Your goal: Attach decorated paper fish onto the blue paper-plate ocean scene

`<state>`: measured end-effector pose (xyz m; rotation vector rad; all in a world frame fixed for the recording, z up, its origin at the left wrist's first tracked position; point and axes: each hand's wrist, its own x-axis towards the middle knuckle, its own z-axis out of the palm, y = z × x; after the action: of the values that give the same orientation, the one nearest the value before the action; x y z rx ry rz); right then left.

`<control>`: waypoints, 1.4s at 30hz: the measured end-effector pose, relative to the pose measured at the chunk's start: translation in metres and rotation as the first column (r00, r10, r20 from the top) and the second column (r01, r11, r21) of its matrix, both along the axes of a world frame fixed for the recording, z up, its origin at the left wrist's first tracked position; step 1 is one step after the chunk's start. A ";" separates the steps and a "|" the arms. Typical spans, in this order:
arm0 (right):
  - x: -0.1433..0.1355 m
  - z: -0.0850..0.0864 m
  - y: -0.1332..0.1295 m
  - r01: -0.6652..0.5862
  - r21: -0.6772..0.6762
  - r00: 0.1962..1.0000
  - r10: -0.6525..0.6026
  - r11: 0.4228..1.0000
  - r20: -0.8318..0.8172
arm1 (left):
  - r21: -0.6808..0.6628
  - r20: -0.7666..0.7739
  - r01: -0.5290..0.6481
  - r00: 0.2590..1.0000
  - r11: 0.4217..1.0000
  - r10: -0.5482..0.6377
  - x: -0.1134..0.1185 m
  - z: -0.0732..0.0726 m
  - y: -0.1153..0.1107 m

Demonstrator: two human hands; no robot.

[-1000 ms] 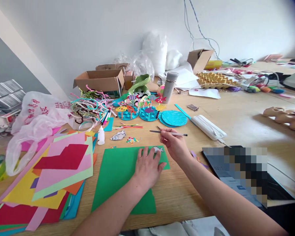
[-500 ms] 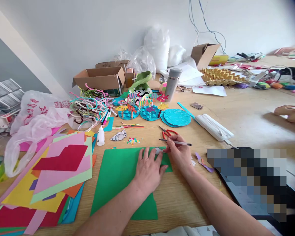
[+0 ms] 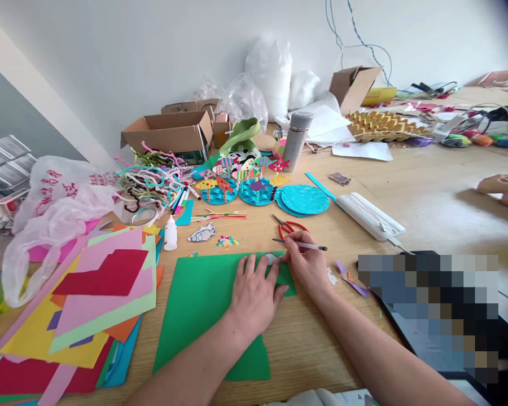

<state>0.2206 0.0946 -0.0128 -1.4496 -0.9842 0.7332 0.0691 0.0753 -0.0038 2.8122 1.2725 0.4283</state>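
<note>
My left hand (image 3: 256,293) lies flat, fingers apart, on a sheet of green paper (image 3: 198,310). A small pale paper cutout (image 3: 271,259) lies on the sheet's upper part, beside the left fingertips and partly covered by them. Held in my right hand (image 3: 307,262) is a pen (image 3: 313,246), lying nearly level across the fingers. The right fingertips reach down to the paper by the cutout's right side; whether they pinch its edge I cannot tell. Just beyond them rest orange-handled pliers (image 3: 288,226). A paper fish drawing (image 3: 202,232) and colored paper bits (image 3: 228,241) lie past the sheet.
Colored paper (image 3: 105,276) is heaped at left, near a glue bottle (image 3: 170,234) and pipe cleaners (image 3: 152,180). Blue discs (image 3: 303,199), a grey flask (image 3: 296,142) and a white power strip (image 3: 368,216) stand farther back. Another person's hand (image 3: 502,188) rests at far right.
The view has shifted slightly. Both hands keep nearly the same place on the green paper, and the pen stays in my right hand.
</note>
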 end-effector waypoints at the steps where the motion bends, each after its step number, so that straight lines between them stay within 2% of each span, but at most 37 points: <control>1: 0.000 0.000 0.000 0.001 -0.001 1.000 -0.001 1.000 0.001 | 0.003 -0.003 0.001 1.000 1.000 -0.001 0.000 0.000 0.000; 16: -0.001 0.003 -0.001 0.008 -0.030 1.000 -0.007 1.000 0.011 | 0.008 -0.025 0.008 1.000 1.000 -0.008 0.000 0.001 0.000; 26: 0.006 0.010 0.002 0.078 0.032 0.986 -0.072 0.996 -0.151 | 0.022 -0.032 0.003 0.999 1.000 -0.002 0.001 0.000 -0.001; 42: 0.006 0.018 0.002 0.103 0.058 0.977 -0.090 0.993 -0.191 | 0.012 -0.030 0.007 1.000 1.000 -0.007 0.001 0.001 0.000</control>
<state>0.2263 0.0964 0.0056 -1.3333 -0.7806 0.7447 0.0698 0.0749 -0.0024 2.8428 1.2696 0.3956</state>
